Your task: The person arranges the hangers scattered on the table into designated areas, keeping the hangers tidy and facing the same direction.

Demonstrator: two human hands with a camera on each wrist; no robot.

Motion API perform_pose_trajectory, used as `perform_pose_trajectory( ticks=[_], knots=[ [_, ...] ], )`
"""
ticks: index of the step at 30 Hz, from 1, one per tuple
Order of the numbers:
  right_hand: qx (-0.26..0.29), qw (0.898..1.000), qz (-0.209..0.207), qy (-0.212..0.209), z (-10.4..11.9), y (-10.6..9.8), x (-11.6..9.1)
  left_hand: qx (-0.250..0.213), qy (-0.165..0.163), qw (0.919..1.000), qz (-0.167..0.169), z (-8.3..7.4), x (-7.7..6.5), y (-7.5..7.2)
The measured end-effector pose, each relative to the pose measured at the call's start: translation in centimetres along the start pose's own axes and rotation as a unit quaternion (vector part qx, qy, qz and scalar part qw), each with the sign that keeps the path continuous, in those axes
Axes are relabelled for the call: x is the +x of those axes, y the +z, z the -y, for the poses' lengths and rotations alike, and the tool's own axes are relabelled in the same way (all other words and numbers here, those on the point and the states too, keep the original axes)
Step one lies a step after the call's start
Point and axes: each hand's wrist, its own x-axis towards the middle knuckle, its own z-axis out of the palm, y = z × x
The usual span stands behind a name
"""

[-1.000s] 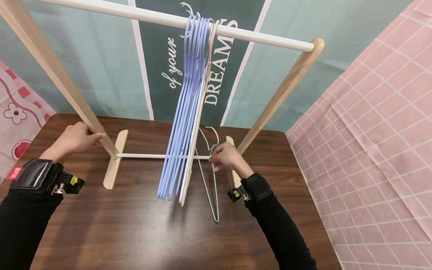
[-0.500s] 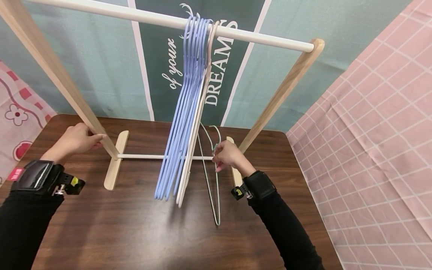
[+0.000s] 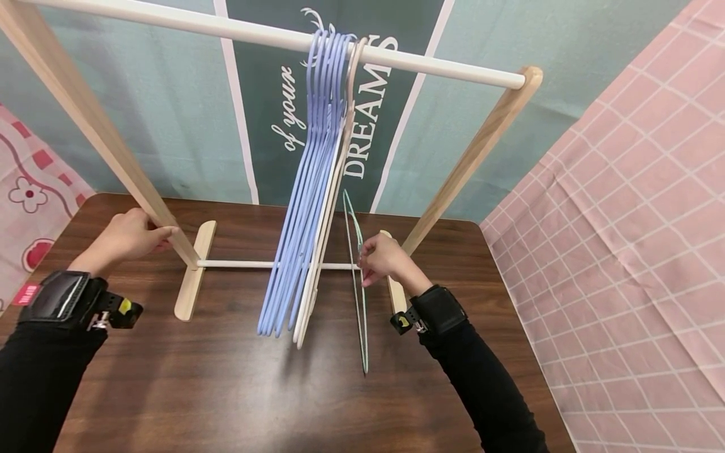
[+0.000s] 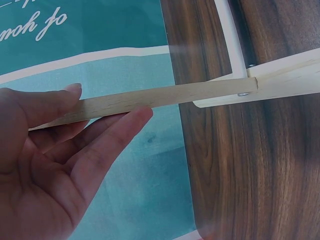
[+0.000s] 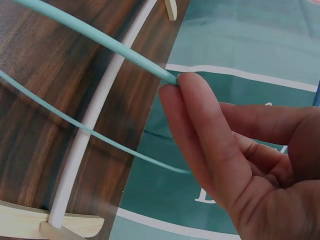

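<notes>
My left hand [image 3: 127, 233] pinches the left wooden post [image 3: 93, 119] of a clothes rack between thumb and fingers, low down near its foot. In the left wrist view, the thumb lies on one side of the post [image 4: 165, 95] and the fingers on the other. With its fingertips, my right hand [image 3: 386, 258] holds a thin mint-green clothes hanger [image 3: 364, 321] below the rail, almost edge-on to the head view. Close up in the right wrist view, the hanger's bar [image 5: 100, 39] ends at the fingertips. Several blue hangers [image 3: 294, 220] and beige hangers [image 3: 308, 302] hang left of it.
A white top rail [image 3: 226, 28] carries the hanging hangers. Below, a white lower bar [image 3: 238, 263] joins the rack's wooden feet [image 3: 187, 296] on a brown wooden table [image 3: 226, 390]. Patterned cloth walls, including pink checked cloth [image 3: 640, 220], surround the table.
The green hanger has turned in my right hand and now looks narrower, its hook no longer curving up beside the fingers. The right hand shifted slightly right; the left hand kept its grip.
</notes>
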Motion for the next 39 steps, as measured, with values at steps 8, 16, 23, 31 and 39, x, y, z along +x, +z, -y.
perform_pose_trajectory(
  ticks=[8,16,23,31,39],
  knots=[
    [-0.05,0.998,-0.017,-0.014,1.1,-1.3,-0.6,0.007,0.0,1.0,0.001,-0.1,-0.1,0.0],
    [-0.055,0.998,-0.024,-0.016,2.5,-2.6,-1.5,0.005,-0.001,1.0,-0.007,-0.2,-0.2,0.0],
    [-0.041,0.999,-0.014,-0.024,3.8,-3.6,-2.4,0.002,0.0,0.9999,-0.012,-0.3,-0.3,0.1],
    [-0.046,0.998,-0.009,-0.044,5.6,-5.0,-3.6,-0.006,0.001,0.9999,-0.013,-0.2,-0.2,0.1],
    [-0.085,0.995,-0.016,-0.058,7.8,-6.2,-4.7,-0.005,-0.001,0.9999,-0.012,-0.3,-0.2,0.1]
  ],
)
